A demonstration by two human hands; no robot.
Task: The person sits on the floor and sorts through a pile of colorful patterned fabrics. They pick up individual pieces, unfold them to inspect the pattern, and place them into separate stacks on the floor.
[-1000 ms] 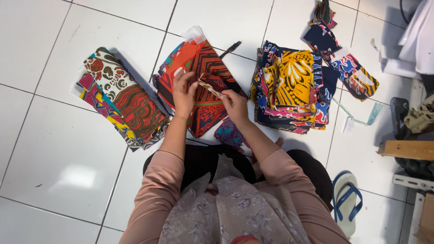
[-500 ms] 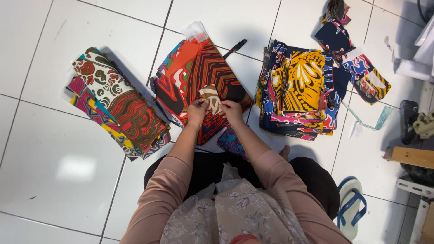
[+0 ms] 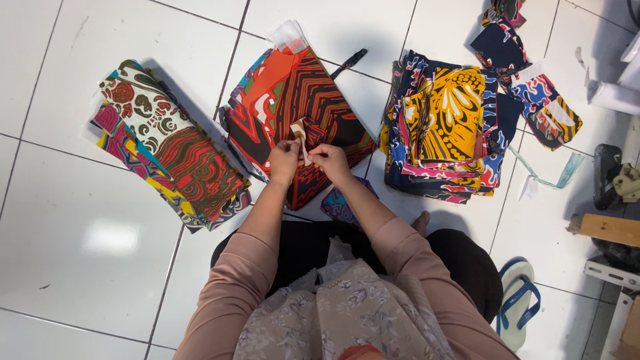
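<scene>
left hand: fingers pinched tight on a small tan paper tag | right hand: pinching the same tag from the other side | tag: held just above the red and black cloth pile | floor: white tiles, more bright cloth piles left and right, blue sandal nearby
</scene>
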